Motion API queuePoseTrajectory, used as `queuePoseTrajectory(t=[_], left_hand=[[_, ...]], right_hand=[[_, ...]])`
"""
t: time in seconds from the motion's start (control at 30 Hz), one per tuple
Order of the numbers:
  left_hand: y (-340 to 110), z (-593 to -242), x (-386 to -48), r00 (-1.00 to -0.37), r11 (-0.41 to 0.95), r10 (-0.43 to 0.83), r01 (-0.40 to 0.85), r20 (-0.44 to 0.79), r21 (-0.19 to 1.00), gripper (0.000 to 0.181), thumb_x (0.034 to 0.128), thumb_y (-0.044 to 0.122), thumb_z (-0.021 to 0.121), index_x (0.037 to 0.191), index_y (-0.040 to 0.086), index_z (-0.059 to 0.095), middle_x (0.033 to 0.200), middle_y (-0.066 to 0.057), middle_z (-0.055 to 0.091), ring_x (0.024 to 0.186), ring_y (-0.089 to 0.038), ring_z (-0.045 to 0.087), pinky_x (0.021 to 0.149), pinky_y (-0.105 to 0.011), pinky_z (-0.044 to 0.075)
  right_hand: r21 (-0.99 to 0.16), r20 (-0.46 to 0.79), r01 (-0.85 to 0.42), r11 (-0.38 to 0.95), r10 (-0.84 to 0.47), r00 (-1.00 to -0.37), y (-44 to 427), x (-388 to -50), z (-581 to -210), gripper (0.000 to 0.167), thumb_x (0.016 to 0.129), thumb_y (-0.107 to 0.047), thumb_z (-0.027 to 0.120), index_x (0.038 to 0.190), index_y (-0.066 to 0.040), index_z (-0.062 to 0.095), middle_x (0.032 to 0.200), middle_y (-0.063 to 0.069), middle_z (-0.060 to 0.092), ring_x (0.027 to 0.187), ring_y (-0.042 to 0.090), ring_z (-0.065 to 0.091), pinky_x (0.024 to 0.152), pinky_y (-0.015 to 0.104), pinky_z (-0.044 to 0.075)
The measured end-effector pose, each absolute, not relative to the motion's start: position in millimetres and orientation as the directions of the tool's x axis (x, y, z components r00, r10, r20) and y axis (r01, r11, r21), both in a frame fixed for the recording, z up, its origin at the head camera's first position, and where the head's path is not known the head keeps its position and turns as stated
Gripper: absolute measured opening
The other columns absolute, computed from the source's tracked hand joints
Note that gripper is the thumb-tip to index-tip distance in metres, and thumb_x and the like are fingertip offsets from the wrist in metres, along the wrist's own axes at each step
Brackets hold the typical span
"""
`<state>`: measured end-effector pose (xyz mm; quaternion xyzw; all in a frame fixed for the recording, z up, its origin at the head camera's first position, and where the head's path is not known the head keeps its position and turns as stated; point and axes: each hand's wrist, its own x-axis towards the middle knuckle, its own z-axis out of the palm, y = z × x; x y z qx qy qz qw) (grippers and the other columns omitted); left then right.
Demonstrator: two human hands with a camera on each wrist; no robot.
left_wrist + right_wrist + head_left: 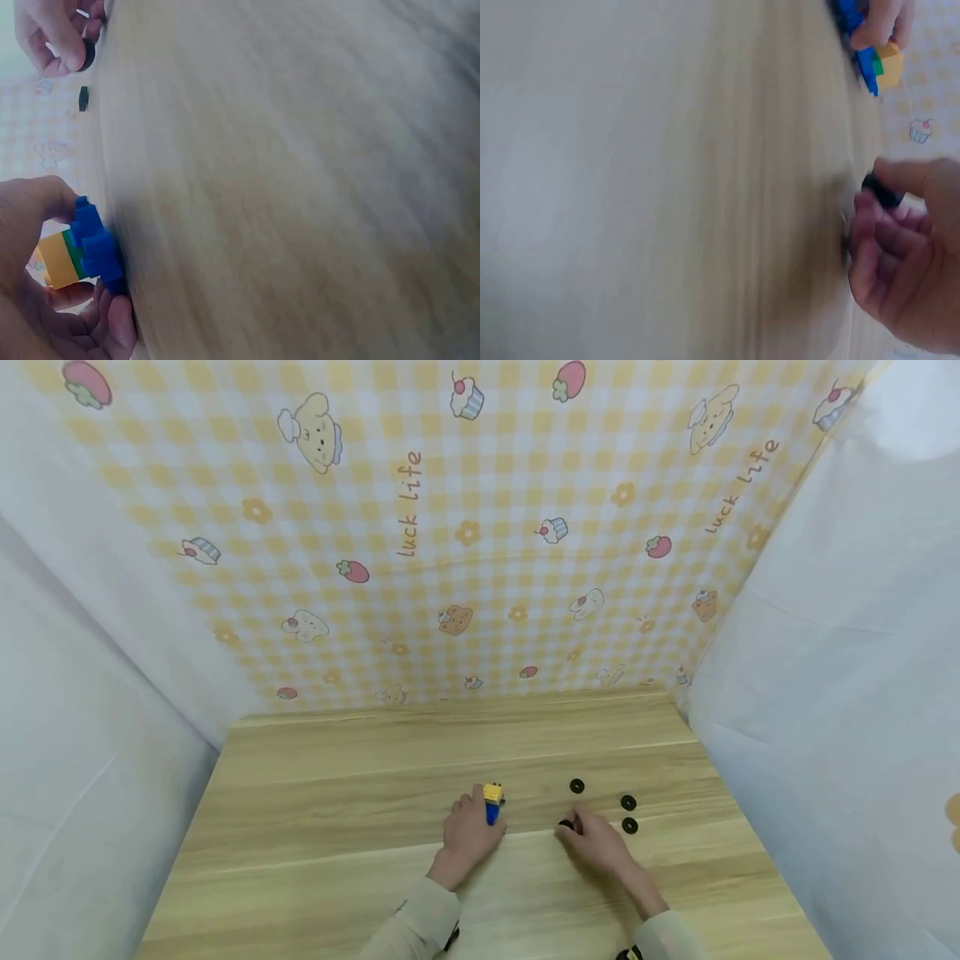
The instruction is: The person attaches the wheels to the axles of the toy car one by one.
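On the wooden table, the left hand grips a small block build of yellow, green and blue pieces. In the left wrist view its blue part stands between the thumb and the curled fingers. To the right, the right hand pinches a black ring-shaped wheel between thumb and fingers. The right wrist view shows this black wheel at the fingertips, close above the table. The two hands are apart.
Three more black wheels lie near the right hand: one behind it and two to its right. Dark parts show by the right sleeve, others by the left sleeve. A checked cloth hangs behind the table.
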<state>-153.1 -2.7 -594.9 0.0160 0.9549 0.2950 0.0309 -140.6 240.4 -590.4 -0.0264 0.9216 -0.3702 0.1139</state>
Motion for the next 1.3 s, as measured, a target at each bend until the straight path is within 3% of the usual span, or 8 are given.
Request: queuePoseTrajectory(t=[0.13, 0.33, 0.57, 0.7, 0.83, 0.97, 1.17, 1.3], left_hand=[[-6.0, -597.8, -153.8, -0.996, 0.757, 0.048, -0.012, -0.073, 0.654, 0.068, 0.082, 0.037, 0.072, 0.133, 0.002, 0.046, 0.102, -0.014, 0.063, 0.082, -0.023, 0.06, 0.063, -0.038, 0.051], [-10.2, -598.3, -157.6, -0.991, 0.523, 0.084, -0.045, -0.105, 0.851, 0.056, 0.0913, 0.028, 0.064, 0.137, 0.004, 0.04, 0.115, -0.016, 0.064, 0.094, -0.022, 0.062, 0.074, -0.036, 0.054], [-11.8, -591.2, -158.0, -0.952, 0.217, 0.231, -0.149, -0.199, 0.965, 0.045, 0.0975, 0.027, 0.055, 0.133, 0.009, 0.033, 0.1, -0.016, 0.064, 0.072, -0.021, 0.061, 0.057, -0.029, 0.049], [-8.5, -589.9, -164.0, -0.935, 0.083, 0.277, -0.209, -0.223, 0.975, 0.04, 0.0986, 0.025, 0.053, 0.129, 0.009, 0.033, 0.101, -0.022, 0.066, 0.071, -0.026, 0.065, 0.058, -0.03, 0.054], [-3.8, -595.4, -174.4, -0.935, -0.042, 0.245, -0.275, -0.257, 0.961, 0.038, 0.0967, 0.022, 0.05, 0.126, 0.008, 0.031, 0.089, -0.015, 0.061, 0.065, -0.018, 0.058, 0.055, -0.027, 0.051], [-2.2, -605.2, -184.4, -0.961, -0.057, 0.184, -0.22, -0.206, 0.974, 0.035, 0.0959, 0.02, 0.043, 0.126, 0.008, 0.03, 0.078, -0.003, 0.048, 0.056, -0.011, 0.041, 0.048, -0.021, 0.038], [-2.9, -620.2, -203.0, -0.999, -0.008, 0.035, -0.028, -0.028, 1.0, 0.026, 0.1023, 0.02, 0.036, 0.126, 0.009, 0.04, 0.091, -0.003, 0.051, 0.067, -0.012, 0.045, 0.055, -0.022, 0.041], [-1.6, -622.5, -216.7, -0.997, -0.01, -0.07, 0.039, 0.038, 0.999, 0.026, 0.1075, 0.028, 0.033, 0.122, 0.009, 0.042, 0.091, -0.005, 0.05, 0.07, -0.014, 0.048, 0.058, -0.024, 0.044]], right_hand=[[-0.793, -0.182, 0.009, 0.61, -0.224, -0.958, 226.5, -142.4, -588.5, 0.019, 0.097, -0.028, 0.066, 0.093, -0.012, 0.056, 0.077, -0.001, 0.053, 0.066, 0.009, 0.049, 0.055, 0.021, 0.041], [-0.843, -0.167, 0.004, 0.538, -0.253, -0.953, 211.2, -147.3, -579.0, 0.023, 0.098, -0.035, 0.064, 0.098, -0.013, 0.056, 0.077, 0.0, 0.055, 0.063, 0.009, 0.05, 0.053, 0.022, 0.043], [-0.868, -0.135, -0.016, 0.497, -0.267, -0.954, 199.0, -152.2, -568.5, 0.023, 0.098, -0.035, 0.063, 0.104, -0.013, 0.058, 0.079, 0.0, 0.056, 0.064, 0.007, 0.049, 0.055, 0.021, 0.043], [-0.905, -0.122, -0.009, 0.424, -0.281, -0.952, 192.6, -158.5, -565.2, 0.025, 0.099, -0.03, 0.062, 0.111, -0.008, 0.057, 0.085, 0.006, 0.058, 0.067, 0.01, 0.051, 0.057, 0.022, 0.044], [-0.956, -0.157, 0.072, 0.285, -0.288, -0.945, 180.6, -169.0, -567.4, 0.027, 0.1, -0.023, 0.061, 0.116, -0.002, 0.053, 0.094, 0.015, 0.062, 0.076, 0.018, 0.06, 0.063, 0.025, 0.051], [-0.979, -0.17, 0.136, 0.152, -0.243, -0.955, 159.7, -181.4, -575.8, 0.031, 0.099, -0.023, 0.062, 0.116, 0.001, 0.055, 0.1, 0.015, 0.067, 0.087, 0.022, 0.067, 0.074, 0.032, 0.059], [-0.988, -0.132, 0.139, -0.06, -0.105, -0.986, 124.0, -200.3, -591.0, 0.033, 0.098, -0.024, 0.065, 0.114, 0.004, 0.059, 0.095, 0.002, 0.07, 0.085, 0.012, 0.069, 0.079, 0.033, 0.06], [-0.991, -0.099, 0.103, -0.087, -0.054, -0.994, 106.8, -213.8, -596.7, 0.036, 0.098, -0.028, 0.065, 0.115, 0.003, 0.059, 0.094, 0.001, 0.068, 0.085, 0.01, 0.067, 0.077, 0.027, 0.058]])
